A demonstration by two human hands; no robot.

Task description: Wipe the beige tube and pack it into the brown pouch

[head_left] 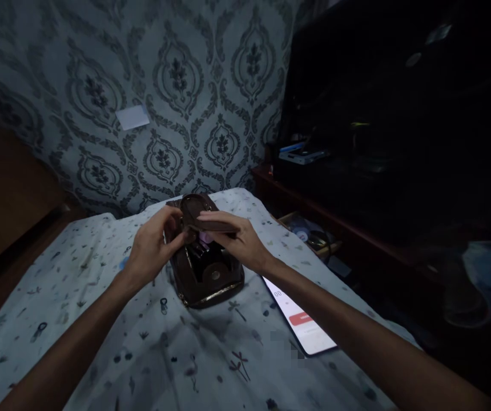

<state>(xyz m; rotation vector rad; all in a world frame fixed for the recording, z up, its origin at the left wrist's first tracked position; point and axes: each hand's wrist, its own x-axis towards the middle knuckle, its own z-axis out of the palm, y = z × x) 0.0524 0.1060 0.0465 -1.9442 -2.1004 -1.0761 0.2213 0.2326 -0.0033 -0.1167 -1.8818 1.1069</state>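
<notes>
A small dark brown handbag point(205, 291) stands on the patterned bed sheet, its zipped top open. Inside are a purple or pink item and some dark, shiny things too dim to make out. My left hand point(153, 245) is at the bag's left side, thumb and fingers curled together at the opening; what lies between the fingertips is hidden. Over the opening, my right hand point(241, 240) grips a flat brown leather piece, fingers on top and thumb side below. Whether this piece is part of the bag cannot be told. A brown strap loop point(196, 202) rises behind the fingers.
A lit phone point(309, 334) lies on the bed sheet point(143, 354) under my right forearm. To the right, an open drawer point(309, 234) holds small items below a dark cabinet or screen point(382, 103). A wooden headboard point(9, 188) stands left, and a patterned wall point(177, 74) rises behind.
</notes>
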